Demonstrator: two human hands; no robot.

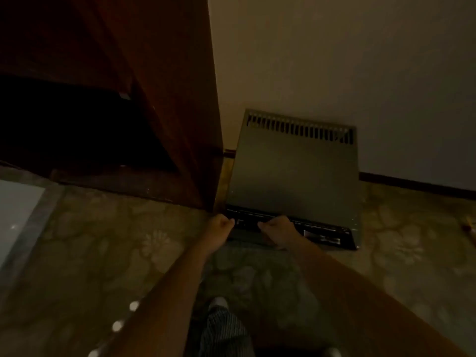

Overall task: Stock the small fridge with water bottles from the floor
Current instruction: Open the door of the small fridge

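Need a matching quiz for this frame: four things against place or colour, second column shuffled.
1. small fridge
2. cabinet
3. left hand
4. right hand

A. red-brown wood, left of the fridge
B. grey, vent slots on top, against the wall
C. on the fridge's front edge, nearer its middle
D. at the fridge's front left corner

Pairs: 1-B, 2-A, 3-D, 4-C

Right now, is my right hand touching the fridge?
Touching. The head view shows the right hand curled over the front top edge of the fridge.
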